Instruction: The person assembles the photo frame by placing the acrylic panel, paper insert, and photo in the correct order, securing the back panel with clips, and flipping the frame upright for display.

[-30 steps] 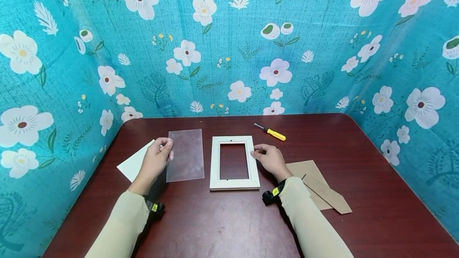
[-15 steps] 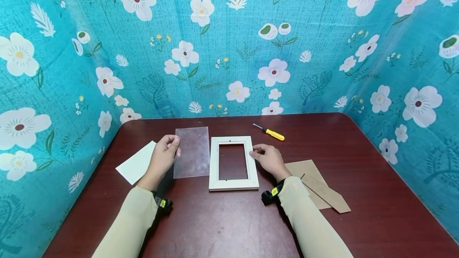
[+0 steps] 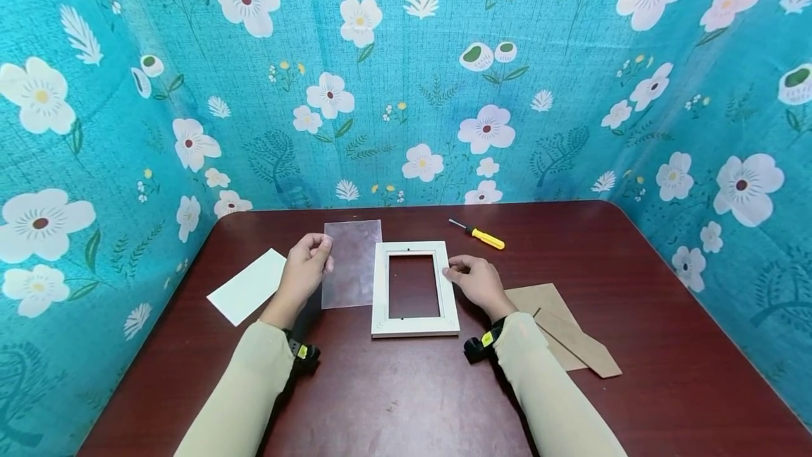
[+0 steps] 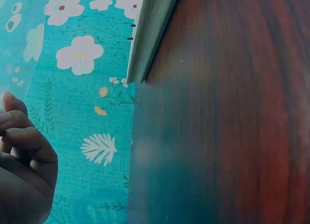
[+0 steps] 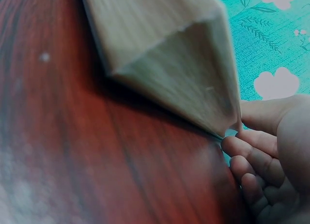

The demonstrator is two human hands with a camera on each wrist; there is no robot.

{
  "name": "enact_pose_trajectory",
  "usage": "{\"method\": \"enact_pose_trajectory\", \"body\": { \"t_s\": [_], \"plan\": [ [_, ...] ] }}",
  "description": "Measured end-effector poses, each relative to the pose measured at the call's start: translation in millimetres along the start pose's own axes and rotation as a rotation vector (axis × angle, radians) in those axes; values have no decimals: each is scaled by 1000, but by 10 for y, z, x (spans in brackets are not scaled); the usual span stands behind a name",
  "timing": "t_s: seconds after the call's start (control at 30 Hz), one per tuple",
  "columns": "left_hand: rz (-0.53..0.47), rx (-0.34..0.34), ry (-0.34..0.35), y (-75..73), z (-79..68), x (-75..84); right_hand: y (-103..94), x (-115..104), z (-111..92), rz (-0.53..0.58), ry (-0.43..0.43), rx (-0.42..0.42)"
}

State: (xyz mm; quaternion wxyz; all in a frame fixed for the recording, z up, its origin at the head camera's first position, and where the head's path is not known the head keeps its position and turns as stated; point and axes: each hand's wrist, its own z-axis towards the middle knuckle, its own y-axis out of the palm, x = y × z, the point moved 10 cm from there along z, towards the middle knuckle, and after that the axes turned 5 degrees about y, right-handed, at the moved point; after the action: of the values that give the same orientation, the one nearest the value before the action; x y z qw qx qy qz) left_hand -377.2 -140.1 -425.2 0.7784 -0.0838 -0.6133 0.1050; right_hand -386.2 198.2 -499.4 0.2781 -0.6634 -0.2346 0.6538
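In the head view my left hand [image 3: 303,270] pinches a clear plastic sheet [image 3: 352,263] by its left edge, thumb on the near side. The sheet's right edge overlaps the left bar of a white picture frame [image 3: 380,288], which lies on the table around an empty opening. My right hand [image 3: 478,284] holds the frame's right bar between thumb and curled fingers. Seen from the right wrist, that hand [image 5: 266,156] grips the frame's side [image 5: 169,74]. From the left wrist, curled fingers of the left hand [image 4: 29,161] show beside the frame's edge [image 4: 152,37].
A white rectangular panel [image 3: 247,286] lies on the table at left. Behind the right hand lies a screwdriver [image 3: 486,238] with a yellow handle. A brown backing board [image 3: 536,296] with a stand leg [image 3: 583,344] sits beside the right forearm. Flowered curtains [image 3: 406,90] surround the table.
My left hand has carried the clear sheet right and slightly away from me, up to the frame's left side. The white panel is now more exposed. My right hand and the frame stay put.
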Motion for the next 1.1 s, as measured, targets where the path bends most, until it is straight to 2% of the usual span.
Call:
{"method": "enact_pose_trajectory", "body": {
  "t_s": [0.33, 0.83, 1.1],
  "plan": [
    [-12, -20, -4, 132, 41, -42, -2, 20, 3, -3, 12, 0],
    [30, -29, -24, 286, 78, -100, -23, 5, -4, 12, 0, -3],
    [7, -26, -27, 370, 100, -147, -15, -16, -5, 7, -3, 0]
  ]
}}
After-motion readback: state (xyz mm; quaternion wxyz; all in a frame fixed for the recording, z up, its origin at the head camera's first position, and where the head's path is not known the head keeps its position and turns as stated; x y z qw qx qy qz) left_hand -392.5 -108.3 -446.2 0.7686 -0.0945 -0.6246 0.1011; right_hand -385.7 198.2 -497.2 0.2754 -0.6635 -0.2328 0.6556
